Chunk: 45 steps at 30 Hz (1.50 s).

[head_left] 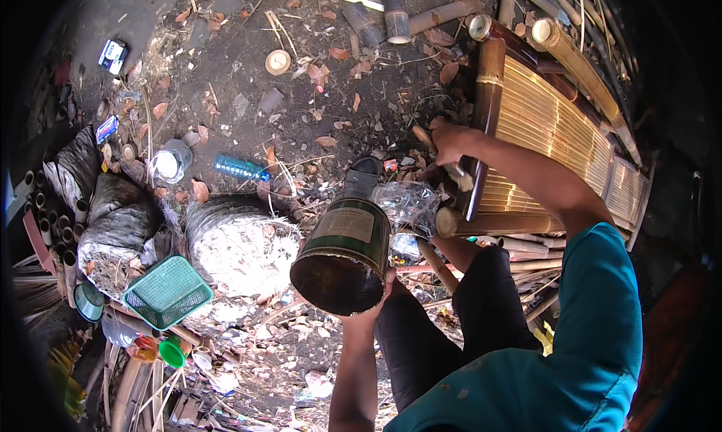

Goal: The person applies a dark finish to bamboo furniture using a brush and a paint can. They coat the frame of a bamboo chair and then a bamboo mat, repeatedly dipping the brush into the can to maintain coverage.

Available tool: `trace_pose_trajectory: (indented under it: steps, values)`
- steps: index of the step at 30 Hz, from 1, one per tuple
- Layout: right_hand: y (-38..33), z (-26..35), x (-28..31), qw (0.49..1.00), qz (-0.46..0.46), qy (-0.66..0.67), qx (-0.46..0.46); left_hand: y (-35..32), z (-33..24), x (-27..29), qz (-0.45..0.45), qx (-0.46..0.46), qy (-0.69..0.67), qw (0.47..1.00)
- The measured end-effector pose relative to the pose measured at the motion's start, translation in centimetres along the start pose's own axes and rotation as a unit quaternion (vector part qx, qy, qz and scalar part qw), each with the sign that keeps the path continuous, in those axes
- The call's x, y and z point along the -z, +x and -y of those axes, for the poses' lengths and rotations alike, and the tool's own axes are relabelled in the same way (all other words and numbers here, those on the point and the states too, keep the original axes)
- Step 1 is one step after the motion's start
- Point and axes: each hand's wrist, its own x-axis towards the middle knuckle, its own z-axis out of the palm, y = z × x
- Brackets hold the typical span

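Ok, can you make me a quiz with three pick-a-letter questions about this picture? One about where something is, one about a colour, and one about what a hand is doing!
1. Where does the blue plastic bottle lie?
A. on the dirt ground
B. inside the basket
C. on the bamboo panel

2. What colour is the mesh basket?
A. red
B. green
C. yellow

3. What is the left hand doing?
A. hanging empty
B. holding up a dark round tin can
C. gripping a bamboo pole

Answers:
1. A, the bottle lies flat on the dirt among dry leaves.
2. B, the basket is green all over.
3. B, the left hand is under the tin can, which is tilted, while the right hand holds a brush at the bamboo panel.
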Motion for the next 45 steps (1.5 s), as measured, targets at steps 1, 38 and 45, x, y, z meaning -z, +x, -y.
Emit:
trace_pose_trajectory:
  steps: [1, 38, 45]
  values:
    - [1.8, -2.0, 1.6, 0.998, -0.037, -0.034, -0.044, -0.2, -0.1, 0.4, 0.013, 0.017, -0.023, 1.0]
    - [5.2, -16.7, 22.5, 0.892, -0.374, -0.159, -0.197, 5.0, 3.7, 0.9, 0.114, 0.048, -0.099, 0.987]
    - [5.6, -18.6, 20.6, 0.862, -0.454, -0.167, -0.149, 5.1, 4.1, 1.5, 0.11, 0.018, -0.052, 0.992]
